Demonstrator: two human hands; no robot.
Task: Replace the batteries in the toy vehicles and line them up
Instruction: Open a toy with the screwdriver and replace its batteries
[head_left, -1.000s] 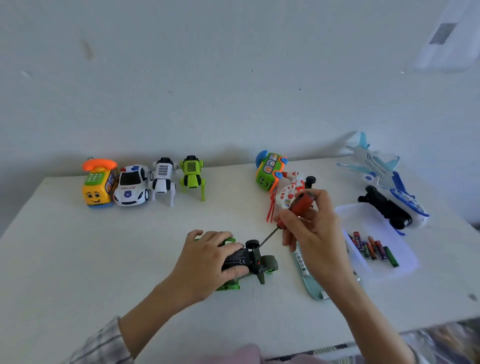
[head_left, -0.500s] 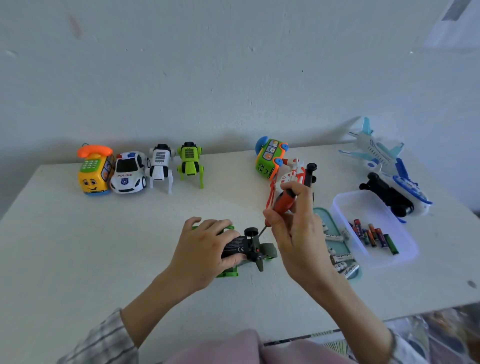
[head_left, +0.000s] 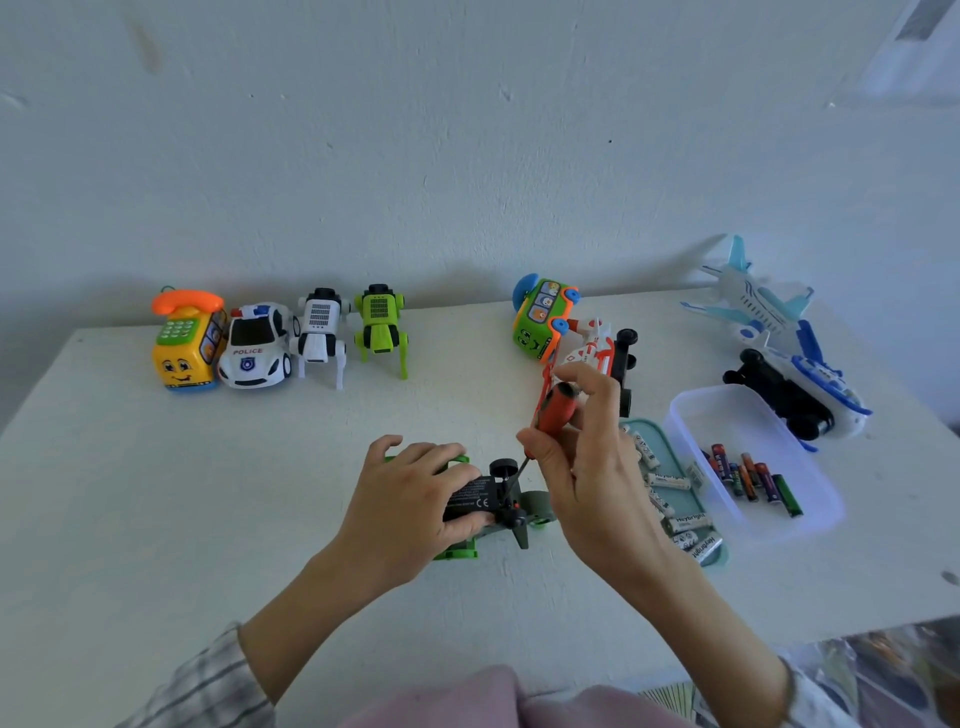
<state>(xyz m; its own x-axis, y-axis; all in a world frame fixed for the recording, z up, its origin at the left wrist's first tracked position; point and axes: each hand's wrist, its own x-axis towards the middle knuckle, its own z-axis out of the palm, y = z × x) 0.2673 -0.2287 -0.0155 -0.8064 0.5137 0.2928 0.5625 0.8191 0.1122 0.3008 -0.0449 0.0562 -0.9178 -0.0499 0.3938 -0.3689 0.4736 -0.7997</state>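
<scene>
A green and grey toy vehicle (head_left: 511, 512) lies upside down on the white table (head_left: 156, 493), its black underside showing. My left hand (head_left: 410, 493) grips it from the left. My right hand (head_left: 582, 457) holds an orange-handled screwdriver (head_left: 557, 410), whose thin shaft slants down to the underside by a black wheel. Along the back left stand a yellow phone car (head_left: 187, 345), a police car (head_left: 255, 347), a white robot dog (head_left: 321, 332) and a green robot dog (head_left: 380, 325).
A green bus toy (head_left: 543, 319) and a red-white toy (head_left: 597, 353) lie behind my right hand. Two blue-white planes (head_left: 753, 301) (head_left: 810, 389) sit at the right. A teal lid (head_left: 675, 499) holds white batteries; a clear tub (head_left: 691, 415) holds coloured ones.
My right hand swung left with the screwdriver and brought it more upright over the toy, uncovering the teal lid. My left hand stayed on the toy.
</scene>
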